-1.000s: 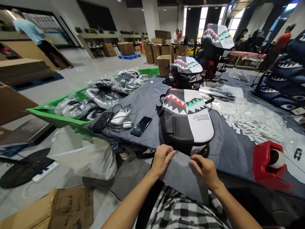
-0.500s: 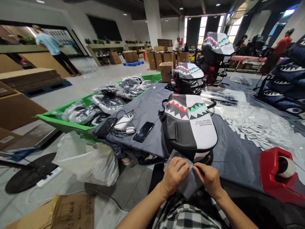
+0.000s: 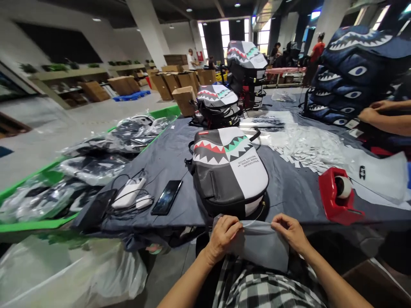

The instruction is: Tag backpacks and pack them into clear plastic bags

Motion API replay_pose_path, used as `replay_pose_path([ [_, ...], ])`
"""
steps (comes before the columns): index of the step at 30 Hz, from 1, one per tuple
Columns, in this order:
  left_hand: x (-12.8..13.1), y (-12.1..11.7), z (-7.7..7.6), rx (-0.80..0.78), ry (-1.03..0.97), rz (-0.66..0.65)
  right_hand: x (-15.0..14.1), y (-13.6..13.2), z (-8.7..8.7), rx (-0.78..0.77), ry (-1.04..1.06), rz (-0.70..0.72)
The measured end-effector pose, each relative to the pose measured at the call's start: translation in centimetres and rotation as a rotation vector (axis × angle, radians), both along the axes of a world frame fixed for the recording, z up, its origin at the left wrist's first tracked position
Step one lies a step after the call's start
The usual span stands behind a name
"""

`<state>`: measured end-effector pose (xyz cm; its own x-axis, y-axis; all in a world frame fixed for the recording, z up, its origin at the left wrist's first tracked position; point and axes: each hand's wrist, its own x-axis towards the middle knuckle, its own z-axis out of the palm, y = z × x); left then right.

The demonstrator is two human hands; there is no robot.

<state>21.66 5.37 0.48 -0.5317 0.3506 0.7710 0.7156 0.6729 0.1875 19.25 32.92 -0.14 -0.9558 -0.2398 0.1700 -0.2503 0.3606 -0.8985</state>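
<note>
Both my hands pinch the top edge of a thin grey bag (image 3: pixel 260 244) held over my lap at the table's near edge. My left hand (image 3: pixel 223 237) grips its left corner, fingers closed. My right hand (image 3: pixel 290 231) grips the right corner, also closed. Just beyond them a black, grey and white backpack (image 3: pixel 229 171) with a shark-mouth print lies flat on the dark table cloth (image 3: pixel 289 188).
A red tape dispenser (image 3: pixel 337 196) stands to the right. A phone (image 3: pixel 167 196), power bank and cables lie to the left. Green tray (image 3: pixel 38 224) holds bagged items. More shark backpacks (image 3: pixel 218 105) and a blue stack (image 3: pixel 356 72) stand behind; another person's hand (image 3: pixel 369 114) is at right.
My hands have moved apart along the grey bag's top edge, spreading it wider. The view has swung to the right, bringing the blue backpack stack and another person's hand into sight.
</note>
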Motion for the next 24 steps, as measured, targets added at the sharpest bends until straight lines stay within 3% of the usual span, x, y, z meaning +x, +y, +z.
replay_pose_path([
  [5, -0.1, -0.4, -0.3, -0.016, 0.002, -0.019, -3.9, -1.4, 1.3, 0.068, 0.374, 0.018],
  [9, 0.4, 0.4, -0.7, -0.005, -0.089, 0.066, -7.3, -2.9, 1.1, 0.145, 0.593, 0.122],
  [13, 0.9, 1.3, -0.7, -0.024, -0.214, 0.141, -8.4, -3.0, -0.3, 0.046, 0.347, -0.02],
  [17, 1.1, 1.4, -0.4, -0.041, -0.243, 0.136, -7.2, -1.3, -1.1, -0.114, 0.036, -0.121],
  [20, 1.1, 1.3, -0.2, -0.031, -0.231, 0.122, -6.3, -0.5, -1.1, -0.17, -0.007, -0.105],
  [24, 1.0, 1.0, -0.2, -0.047, -0.218, 0.111, -6.4, -1.7, -0.5, -0.185, 0.101, -0.166],
])
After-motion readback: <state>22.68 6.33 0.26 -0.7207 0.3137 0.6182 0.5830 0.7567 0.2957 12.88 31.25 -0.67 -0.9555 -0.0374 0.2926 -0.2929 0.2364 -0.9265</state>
